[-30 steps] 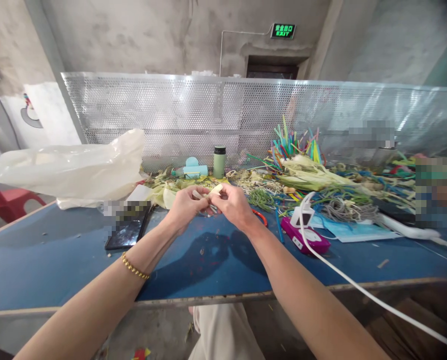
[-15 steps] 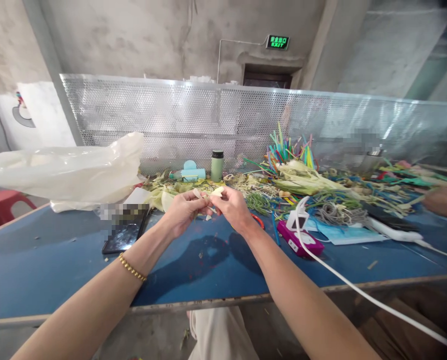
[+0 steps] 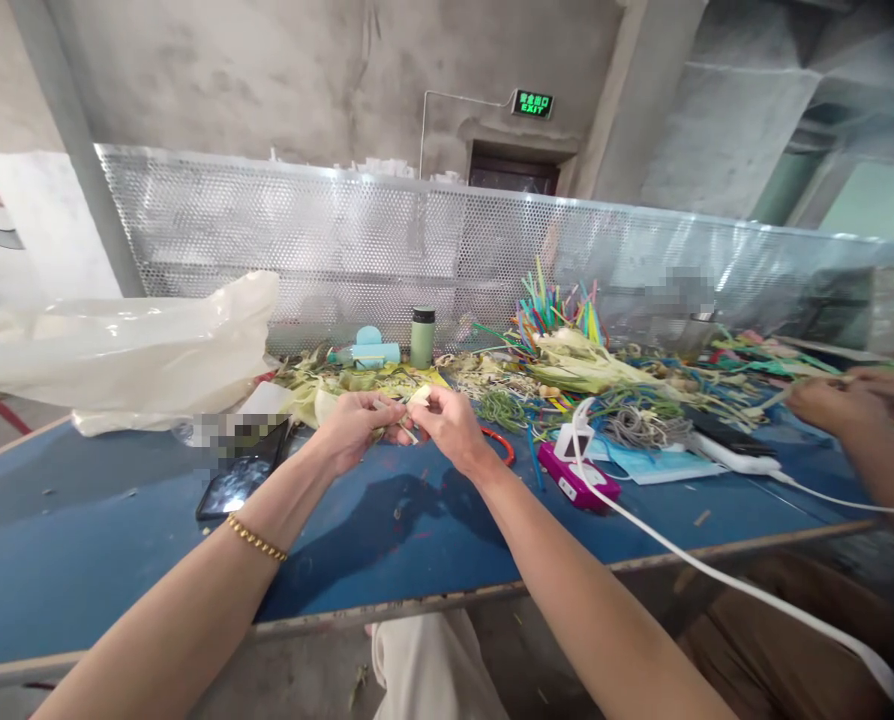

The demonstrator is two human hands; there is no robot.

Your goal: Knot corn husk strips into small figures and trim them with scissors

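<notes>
Left hand (image 3: 361, 432) and right hand (image 3: 447, 425): close together, fingertips pinched on one pale husk piece (image 3: 420, 395), positioned above the blue table (image 3: 387, 560). Containers: one green tumbler (image 3: 422, 342), black-lidded and upright (contents hidden); one translucent plastic bag (image 3: 139, 345), at the table's left. One magenta box (image 3: 578, 478) supports one white charger (image 3: 573, 441). Writing: one green-lit sign (image 3: 532, 104) reads "EXIT" beneath Chinese characters.

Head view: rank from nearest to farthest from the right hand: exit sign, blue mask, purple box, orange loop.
1. Orange loop, by the right hand
2. Purple box, farther right
3. Blue mask, right of the box
4. Exit sign, on the back wall
</notes>
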